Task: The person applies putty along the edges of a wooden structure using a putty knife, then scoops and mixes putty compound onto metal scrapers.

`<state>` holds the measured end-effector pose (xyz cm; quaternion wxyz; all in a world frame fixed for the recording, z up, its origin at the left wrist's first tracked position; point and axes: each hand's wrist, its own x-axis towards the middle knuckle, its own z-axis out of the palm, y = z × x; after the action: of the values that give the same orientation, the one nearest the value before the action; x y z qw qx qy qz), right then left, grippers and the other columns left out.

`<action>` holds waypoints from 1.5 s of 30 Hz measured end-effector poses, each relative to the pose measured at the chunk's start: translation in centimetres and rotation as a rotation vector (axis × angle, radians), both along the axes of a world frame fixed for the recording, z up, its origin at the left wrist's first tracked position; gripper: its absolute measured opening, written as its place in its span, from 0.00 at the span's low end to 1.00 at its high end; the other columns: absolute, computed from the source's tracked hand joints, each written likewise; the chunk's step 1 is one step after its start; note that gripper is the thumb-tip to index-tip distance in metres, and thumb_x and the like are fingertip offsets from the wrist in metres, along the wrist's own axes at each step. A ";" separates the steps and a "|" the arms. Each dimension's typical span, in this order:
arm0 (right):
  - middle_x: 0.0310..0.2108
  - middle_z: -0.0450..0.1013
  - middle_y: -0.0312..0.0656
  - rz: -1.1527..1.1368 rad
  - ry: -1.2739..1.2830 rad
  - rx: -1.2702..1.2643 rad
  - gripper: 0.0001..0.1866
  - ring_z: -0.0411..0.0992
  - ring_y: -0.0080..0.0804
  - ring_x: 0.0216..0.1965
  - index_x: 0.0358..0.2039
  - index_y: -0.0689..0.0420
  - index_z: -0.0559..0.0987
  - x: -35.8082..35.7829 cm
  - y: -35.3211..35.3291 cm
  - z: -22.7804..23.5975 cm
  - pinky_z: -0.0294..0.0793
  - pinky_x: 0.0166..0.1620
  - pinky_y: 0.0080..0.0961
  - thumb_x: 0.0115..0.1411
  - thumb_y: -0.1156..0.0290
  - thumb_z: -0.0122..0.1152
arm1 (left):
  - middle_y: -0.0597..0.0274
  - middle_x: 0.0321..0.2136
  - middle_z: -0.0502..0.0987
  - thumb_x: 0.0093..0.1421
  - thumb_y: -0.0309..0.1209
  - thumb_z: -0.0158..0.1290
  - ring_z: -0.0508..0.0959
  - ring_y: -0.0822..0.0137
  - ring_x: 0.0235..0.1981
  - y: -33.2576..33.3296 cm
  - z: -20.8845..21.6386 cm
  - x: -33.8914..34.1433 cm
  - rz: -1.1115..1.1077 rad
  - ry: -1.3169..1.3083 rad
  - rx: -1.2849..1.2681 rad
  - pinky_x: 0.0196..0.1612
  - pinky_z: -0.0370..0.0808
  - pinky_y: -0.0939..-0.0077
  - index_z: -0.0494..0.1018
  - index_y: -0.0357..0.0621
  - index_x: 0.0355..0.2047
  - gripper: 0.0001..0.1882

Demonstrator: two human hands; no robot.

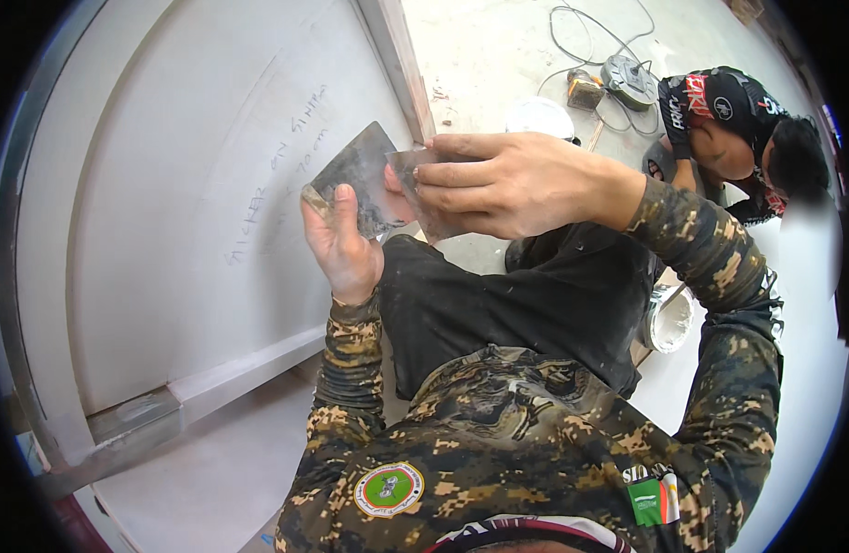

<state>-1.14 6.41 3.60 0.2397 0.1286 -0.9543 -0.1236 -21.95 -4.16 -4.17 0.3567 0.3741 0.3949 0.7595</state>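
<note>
Between the thumb and fingers of my left hand [346,253] is a flat metal putty scraper [358,164], smeared grey and tilted upward. My right hand [544,180] grips a second thin metal putty scraper [428,214], its fingers laid across the face. The second scraper overlaps the right edge of the first; whether the blades touch, I cannot tell. Some fingertips of my left hand show between the two plates. Both scrapers are above my dark trousers [516,300], in front of a whitish panel [194,212] with handwriting on it.
A raised frame edge [397,69] borders the panel. At my right stands a white-smeared bucket [670,318]. Beyond my right hand are a round white container [540,117], an orange-and-dark tool [585,89] and a cable reel [629,83] with loose cable. Another person [728,138] crouches at far right.
</note>
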 end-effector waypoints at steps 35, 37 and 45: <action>0.37 0.78 0.51 -1.263 0.695 -2.313 0.21 0.78 0.36 0.37 0.43 0.73 0.77 -8.3 42.5 -57.7 0.76 0.39 0.32 0.55 0.68 0.60 | 0.69 0.22 0.68 0.71 0.42 0.44 0.65 0.75 0.18 18.1 -31.2 -1.2 -0.224 -0.805 -0.789 0.17 0.62 0.78 0.70 0.47 0.31 0.15; 0.38 0.78 0.54 -1.245 0.655 -2.331 0.24 0.78 0.40 0.39 0.44 0.75 0.76 -9.2 42.8 -55.9 0.76 0.41 0.33 0.54 0.66 0.60 | 0.69 0.22 0.68 0.71 0.42 0.45 0.65 0.74 0.18 18.4 -31.4 -1.4 -0.228 -0.809 -0.772 0.17 0.62 0.77 0.70 0.46 0.32 0.15; 0.41 0.76 0.69 -1.419 0.613 -2.102 0.25 0.77 0.58 0.45 0.41 0.75 0.79 -8.6 44.2 -55.1 0.76 0.48 0.40 0.50 0.65 0.55 | 0.69 0.22 0.70 0.71 0.42 0.44 0.66 0.74 0.18 19.7 -32.1 -1.0 -0.209 -0.848 -0.788 0.16 0.61 0.77 0.71 0.47 0.33 0.14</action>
<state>-9.72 50.65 -51.48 0.3143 -0.6813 -0.3602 0.5544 -22.93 15.50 -36.23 0.6686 -0.0863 0.4313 0.5996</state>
